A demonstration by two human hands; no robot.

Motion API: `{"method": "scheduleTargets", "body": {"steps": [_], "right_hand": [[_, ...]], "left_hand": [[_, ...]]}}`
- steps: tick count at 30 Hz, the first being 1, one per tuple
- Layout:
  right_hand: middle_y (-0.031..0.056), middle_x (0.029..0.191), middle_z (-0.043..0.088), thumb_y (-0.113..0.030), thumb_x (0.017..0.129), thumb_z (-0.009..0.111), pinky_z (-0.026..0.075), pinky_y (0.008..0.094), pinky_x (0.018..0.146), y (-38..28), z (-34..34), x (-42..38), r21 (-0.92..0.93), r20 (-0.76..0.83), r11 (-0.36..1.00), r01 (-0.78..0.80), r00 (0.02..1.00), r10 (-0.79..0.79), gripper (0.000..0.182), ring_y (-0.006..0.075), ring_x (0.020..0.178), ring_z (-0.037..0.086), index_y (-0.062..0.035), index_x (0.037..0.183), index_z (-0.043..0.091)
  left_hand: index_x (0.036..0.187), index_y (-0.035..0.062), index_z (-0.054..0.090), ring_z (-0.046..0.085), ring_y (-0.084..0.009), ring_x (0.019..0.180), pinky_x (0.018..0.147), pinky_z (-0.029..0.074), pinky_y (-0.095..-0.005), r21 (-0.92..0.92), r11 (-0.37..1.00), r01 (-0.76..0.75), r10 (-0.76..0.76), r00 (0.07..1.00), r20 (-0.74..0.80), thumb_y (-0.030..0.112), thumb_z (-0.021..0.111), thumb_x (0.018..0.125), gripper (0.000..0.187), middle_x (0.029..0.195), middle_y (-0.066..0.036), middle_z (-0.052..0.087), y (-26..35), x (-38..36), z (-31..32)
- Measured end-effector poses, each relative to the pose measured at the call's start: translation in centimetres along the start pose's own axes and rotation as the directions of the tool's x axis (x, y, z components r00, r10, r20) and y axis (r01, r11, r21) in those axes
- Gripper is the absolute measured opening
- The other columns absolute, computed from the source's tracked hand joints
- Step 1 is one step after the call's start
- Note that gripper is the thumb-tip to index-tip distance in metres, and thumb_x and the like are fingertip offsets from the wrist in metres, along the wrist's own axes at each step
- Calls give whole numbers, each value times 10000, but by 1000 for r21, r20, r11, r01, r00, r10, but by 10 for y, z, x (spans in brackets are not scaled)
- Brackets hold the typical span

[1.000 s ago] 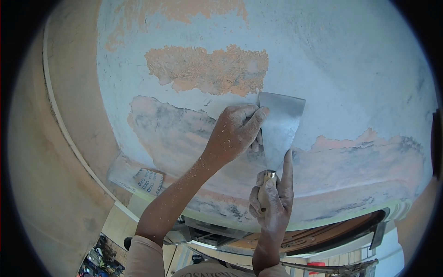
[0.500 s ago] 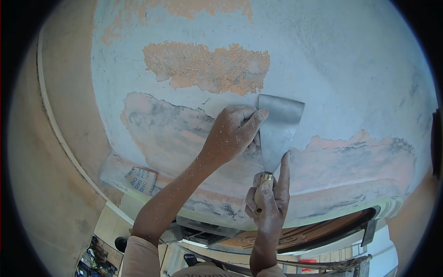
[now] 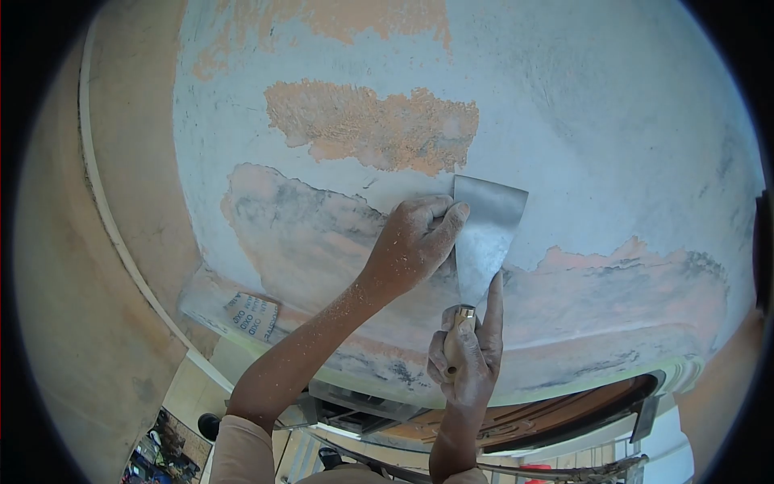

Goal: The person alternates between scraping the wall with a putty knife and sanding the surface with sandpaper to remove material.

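Note:
My right hand [image 3: 469, 355] is closed around the pale wooden handle of a putty knife [image 3: 487, 230], its index finger stretched along the lower right side of the blade. The wide metal blade points up against the wall, just below a rough patch of bare orange plaster [image 3: 375, 125]. At the blade's left edge my left hand [image 3: 415, 242] is closed, with thumb and curled fingers pinching that edge. White dust and flecks cover both hands and the left forearm.
The pale blue painted wall [image 3: 580, 137] has peeled areas, with a large pinkish-grey one [image 3: 302, 218] behind my arms. A piece of printed sandpaper [image 3: 256, 315] rests on the ledge at lower left. Below are a dark wooden arch [image 3: 540, 411] and cluttered items [image 3: 165, 452] on the floor.
The wall has shifted slightly right and down in view. The putty knife's blade sits slightly lower in view, and both hands keep their hold.

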State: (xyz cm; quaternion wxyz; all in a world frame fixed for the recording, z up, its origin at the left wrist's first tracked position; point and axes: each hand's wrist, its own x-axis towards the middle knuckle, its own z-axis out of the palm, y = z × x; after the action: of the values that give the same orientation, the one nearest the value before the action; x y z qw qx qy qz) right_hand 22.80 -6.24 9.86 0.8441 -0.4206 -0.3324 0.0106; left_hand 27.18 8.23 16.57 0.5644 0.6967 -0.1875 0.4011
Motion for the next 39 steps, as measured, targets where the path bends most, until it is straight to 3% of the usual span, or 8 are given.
{"method": "scheduleTargets", "body": {"steps": [6, 9, 12, 15, 18, 21, 30, 39], "right_hand": [[98, 836, 531, -83, 906, 469, 284, 170, 269, -2, 12, 4, -20, -14, 1000, 4, 1000, -5, 684, 49, 406, 435, -99, 1448, 51], [100, 834, 528, -84, 910, 463, 285, 173, 266, 1, 11, 7, -27, -17, 1000, 1, 1000, -1, 682, 52, 407, 439, -96, 1448, 43], [104, 840, 531, -75, 908, 457, 288, 177, 259, -2, 17, 13, -5, 7, 1000, 12, 1000, -12, 681, 52, 407, 440, -96, 1448, 42], [77, 834, 512, -95, 921, 451, 304, 169, 298, -4, 8, 4, 2, 28, 1000, -30, 999, 30, 688, 37, 435, 426, -79, 1445, 6], [81, 823, 514, -89, 917, 452, 303, 167, 295, -8, 19, 11, 14, 4, 999, -36, 999, 36, 688, 39, 429, 432, -72, 1444, 9], [119, 873, 544, -62, 886, 468, 289, 174, 250, -2, 12, 1, 51, -24, 998, -37, 999, 38, 706, 48, 400, 439, -95, 1447, 41], [101, 834, 540, -78, 883, 487, 284, 174, 252, 1, 7, -1, -23, -46, 999, -40, 998, 39, 718, 48, 403, 439, -91, 1447, 43], [75, 846, 506, -99, 931, 436, 299, 179, 315, 0, 11, 1, -35, 40, 999, -37, 998, 38, 678, 36, 433, 417, -65, 1442, -9]], "left_hand": [[648, -29, 513, 510, -106, 402, 413, 404, -270, -44, 974, 222, -219, 974, 64, 246, 481, 929, 395, 480, -48, 470, 30, 2, -8], [637, -28, 517, 516, -103, 394, 397, 402, -261, -28, 990, 140, -139, 989, 44, 238, 486, 927, 394, 480, -50, 479, 20, 5, -8], [618, -19, 515, 508, -96, 392, 382, 391, -249, -141, 970, 198, -201, 980, -9, 226, 496, 923, 391, 485, -43, 483, 28, 9, -7], [599, -8, 507, 494, -87, 384, 367, 381, -238, -89, 987, 130, -133, 991, -25, 216, 503, 919, 391, 481, -30, 472, 17, 0, -2], [675, 5, 542, 491, -83, 431, 382, 398, -223, -148, 965, 217, -220, 975, -3, 241, 523, 916, 338, 561, -26, 497, 26, 6, -5], [661, 10, 532, 487, -83, 421, 381, 394, -225, -147, 966, 214, -214, 977, 11, 238, 521, 917, 343, 546, -20, 485, 21, -3, -4], [581, -1, 474, 489, -84, 374, 350, 365, -238, -143, 974, 177, -183, 983, -28, 230, 504, 923, 414, 477, -22, 438, 16, -8, 2], [588, 1, 476, 473, -75, 382, 346, 376, -231, -153, 975, 164, -176, 982, -72, 242, 513, 921, 413, 491, -15, 436, 15, -7, -2]]}}
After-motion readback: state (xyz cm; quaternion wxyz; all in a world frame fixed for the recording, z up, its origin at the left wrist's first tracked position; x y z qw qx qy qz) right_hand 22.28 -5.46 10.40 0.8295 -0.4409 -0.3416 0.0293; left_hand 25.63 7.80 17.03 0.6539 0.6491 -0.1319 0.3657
